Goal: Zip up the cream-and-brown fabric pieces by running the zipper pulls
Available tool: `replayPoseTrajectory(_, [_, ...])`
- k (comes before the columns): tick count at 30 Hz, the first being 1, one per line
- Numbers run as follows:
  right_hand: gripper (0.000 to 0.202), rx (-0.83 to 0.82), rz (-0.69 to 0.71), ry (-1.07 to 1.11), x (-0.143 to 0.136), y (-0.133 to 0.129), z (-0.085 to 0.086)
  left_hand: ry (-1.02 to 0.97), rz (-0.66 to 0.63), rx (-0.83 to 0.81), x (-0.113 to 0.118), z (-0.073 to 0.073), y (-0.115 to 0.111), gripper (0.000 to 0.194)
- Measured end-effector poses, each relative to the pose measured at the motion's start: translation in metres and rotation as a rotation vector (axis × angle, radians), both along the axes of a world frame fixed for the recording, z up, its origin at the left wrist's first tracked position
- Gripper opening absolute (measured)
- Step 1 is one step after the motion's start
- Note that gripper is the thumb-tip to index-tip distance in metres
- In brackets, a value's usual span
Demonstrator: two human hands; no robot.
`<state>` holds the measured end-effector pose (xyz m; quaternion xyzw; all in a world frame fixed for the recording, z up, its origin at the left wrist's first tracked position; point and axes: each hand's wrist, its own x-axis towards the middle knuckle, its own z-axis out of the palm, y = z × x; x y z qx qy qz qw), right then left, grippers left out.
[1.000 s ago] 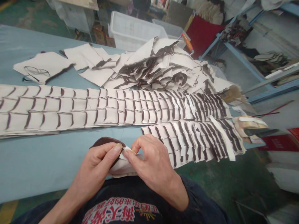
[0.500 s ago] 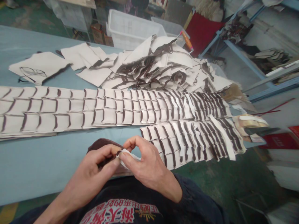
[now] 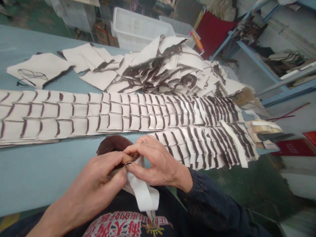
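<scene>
My left hand (image 3: 95,179) pinches the edge of a folded fabric piece (image 3: 112,143), dark brown on one side and pale on the other. My right hand (image 3: 158,163) grips that same edge from the other side, thumb and fingertips pressed together. Both sets of fingertips nearly meet over a dark seam. A white strip (image 3: 140,196) hangs down from between them, curling in front of the dark shirt. Most of the fabric piece is hidden behind my hands.
Overlapping rows of pale pieces with dark edges (image 3: 81,126) cross the blue table (image 3: 74,158). A shorter stack (image 3: 177,144) with white strips lies at right. Behind are a loose fabric heap (image 3: 148,69), eyeglasses (image 3: 33,75), an orange-handled tool (image 3: 197,42) and a white bin (image 3: 140,26).
The fabric piece has turned and bunched up above my hands. The white strip, earlier mostly under my right hand, now hangs down below it. Both hands still pinch the edge.
</scene>
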<state>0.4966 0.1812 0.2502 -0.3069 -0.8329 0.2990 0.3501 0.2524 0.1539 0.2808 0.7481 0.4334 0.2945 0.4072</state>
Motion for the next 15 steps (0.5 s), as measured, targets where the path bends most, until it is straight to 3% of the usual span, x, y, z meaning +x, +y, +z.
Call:
replayPoseTrajectory(5, [0.032, 0.060, -0.010, -0.131, 0.000, 0.001, -0.010, 0.132, -0.031, 0.136, 0.000, 0.001, 0.004, 0.028])
replayPoseTrajectory(8, [0.033, -0.043, 0.013, -0.104, 0.000, 0.001, -0.007, 0.072, -0.059, -0.009, 0.003, 0.009, 0.012, 0.031])
replayPoseTrajectory(11, [0.027, -0.173, 0.046, -0.095, 0.002, 0.003, 0.006, -0.035, -0.061, -0.180, 0.005, 0.017, 0.018, 0.033])
replayPoseTrajectory(13, [0.020, -0.145, 0.040, -0.126, 0.005, 0.004, 0.015, -0.062, -0.037, -0.195, 0.006, 0.021, 0.019, 0.034])
replayPoseTrajectory(15, [0.018, -0.018, 0.022, -0.186, 0.006, 0.002, 0.020, -0.074, -0.023, -0.175, 0.009, 0.023, 0.016, 0.033])
